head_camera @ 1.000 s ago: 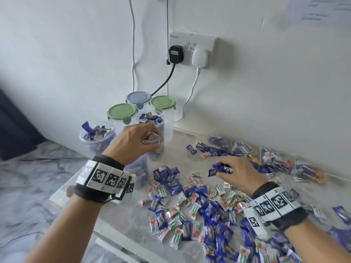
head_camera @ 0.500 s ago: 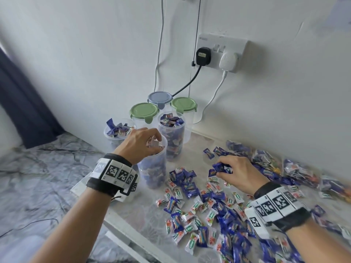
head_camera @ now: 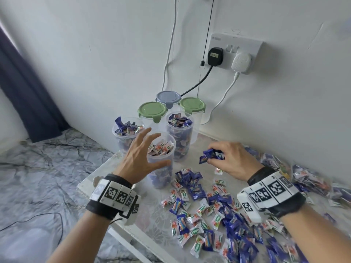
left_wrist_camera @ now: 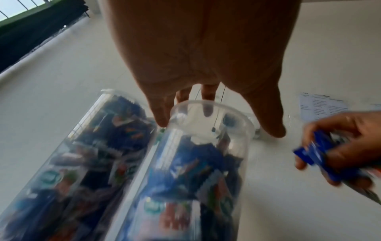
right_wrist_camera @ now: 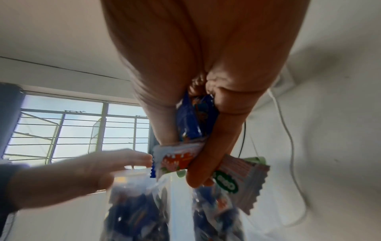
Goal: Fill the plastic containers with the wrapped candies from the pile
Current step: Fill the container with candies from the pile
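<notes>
White table against a wall, candy pile lower right. Right hand clutching a bunch of candies, just right of the near container at frame centre. Left hand spread empty beside its rim.

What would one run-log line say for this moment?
left hand: open over near container | right hand: holding candies | pile: remaining

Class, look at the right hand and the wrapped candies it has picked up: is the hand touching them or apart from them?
Touching. The right wrist view shows the right hand with fingers curled round the wrapped candies, pressing them against the palm.
</notes>
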Tool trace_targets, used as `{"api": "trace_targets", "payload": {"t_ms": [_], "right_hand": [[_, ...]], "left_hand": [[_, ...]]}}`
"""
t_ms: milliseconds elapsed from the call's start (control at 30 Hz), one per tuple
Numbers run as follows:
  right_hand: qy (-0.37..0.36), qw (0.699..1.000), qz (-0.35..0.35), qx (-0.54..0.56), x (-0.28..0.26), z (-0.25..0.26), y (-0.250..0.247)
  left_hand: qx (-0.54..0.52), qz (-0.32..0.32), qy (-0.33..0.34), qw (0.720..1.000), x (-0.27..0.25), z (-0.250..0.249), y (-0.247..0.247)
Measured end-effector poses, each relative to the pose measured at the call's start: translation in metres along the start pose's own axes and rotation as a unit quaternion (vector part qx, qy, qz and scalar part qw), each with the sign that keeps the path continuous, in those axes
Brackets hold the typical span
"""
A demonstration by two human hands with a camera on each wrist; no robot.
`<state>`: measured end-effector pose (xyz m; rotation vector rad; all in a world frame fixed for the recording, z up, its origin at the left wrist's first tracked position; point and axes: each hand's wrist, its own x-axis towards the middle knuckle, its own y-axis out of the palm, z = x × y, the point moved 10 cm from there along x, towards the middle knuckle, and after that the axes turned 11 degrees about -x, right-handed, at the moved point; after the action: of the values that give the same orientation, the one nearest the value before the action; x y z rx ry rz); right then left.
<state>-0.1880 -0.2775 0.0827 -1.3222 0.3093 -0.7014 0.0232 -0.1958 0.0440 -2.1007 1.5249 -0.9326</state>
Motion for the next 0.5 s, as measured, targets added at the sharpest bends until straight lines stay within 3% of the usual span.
{"api": "trace_targets", "payload": {"t_ms": [267,500], "right_hand": [[-0.101,0.994,-0.026,0.024,0.07,0.077,-0.027],[-0.121,0.992,0.017,0.023,0.117,0.115,0.004]], "left_hand": [[-0.109,-0.073,-0.026,0.991,-0.01,0.016,0.0],[-0.161,-0.093,-0.032,0.982,-0.012,0.021,-0.003]]}}
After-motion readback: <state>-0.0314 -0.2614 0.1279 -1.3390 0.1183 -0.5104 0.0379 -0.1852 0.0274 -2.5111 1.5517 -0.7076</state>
